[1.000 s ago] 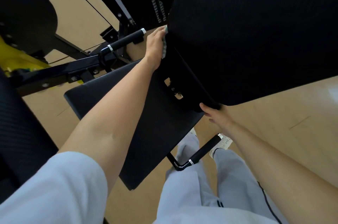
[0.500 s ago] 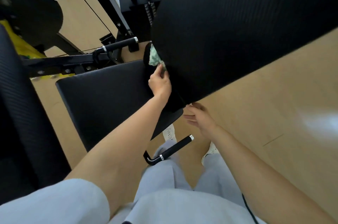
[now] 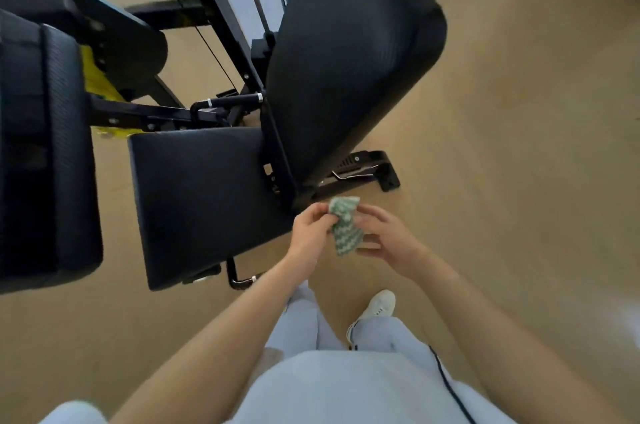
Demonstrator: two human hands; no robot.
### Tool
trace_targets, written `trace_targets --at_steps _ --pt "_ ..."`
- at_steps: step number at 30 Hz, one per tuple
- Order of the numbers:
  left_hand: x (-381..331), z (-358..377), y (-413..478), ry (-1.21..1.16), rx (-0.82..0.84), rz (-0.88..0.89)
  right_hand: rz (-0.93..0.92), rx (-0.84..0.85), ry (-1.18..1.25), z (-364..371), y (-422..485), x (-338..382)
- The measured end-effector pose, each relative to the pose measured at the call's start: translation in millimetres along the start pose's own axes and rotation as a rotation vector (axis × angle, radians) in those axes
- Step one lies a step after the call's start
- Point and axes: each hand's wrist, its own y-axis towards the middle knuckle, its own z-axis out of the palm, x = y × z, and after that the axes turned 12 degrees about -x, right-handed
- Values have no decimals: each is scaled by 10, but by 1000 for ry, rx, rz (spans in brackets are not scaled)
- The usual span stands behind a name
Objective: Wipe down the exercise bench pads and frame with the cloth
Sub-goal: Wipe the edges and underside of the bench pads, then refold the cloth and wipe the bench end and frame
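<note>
A green-and-white patterned cloth [image 3: 344,224] hangs between my two hands, just off the near right corner of the black seat pad [image 3: 197,195]. My left hand [image 3: 310,229] pinches the cloth's left edge. On the cloth's right side, my right hand [image 3: 388,236] has its fingers spread and touching it. The tilted black back pad [image 3: 346,53] rises beyond the seat. A black frame hinge [image 3: 277,160] joins the two pads. Neither hand touches the bench.
A black frame foot with a metal lever [image 3: 367,171] rests on the tan floor to the right of the bench. Two black handles [image 3: 235,101] [image 3: 242,280] stick out from the seat. Another padded machine [image 3: 45,153] stands at left. My white shoe [image 3: 377,306] is below.
My left hand has pulled the cloth away from the gap between the pads and down toward me. My right hand has come up to the cloth. The view has drawn back from the bench.
</note>
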Motion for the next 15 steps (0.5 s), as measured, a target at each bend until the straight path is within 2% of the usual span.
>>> trace_targets --at_steps 4,6,9,11,15 --pt "-293 105 -553 -158 124 7 -152 138 127 -353 -397 239" --pt "-592 140 -733 -180 192 122 -324 82 153 -440 -575 478" --pt "-1103 207 -918 -82 299 363 -595 -47 216 -544 -863 945" --pt "-1416 272 -977 9 270 541 -738 -121 225 -607 -991 1230" --pt "-2006 427 -957 62 51 871 -960 -234 279 -675 -1081 1716"
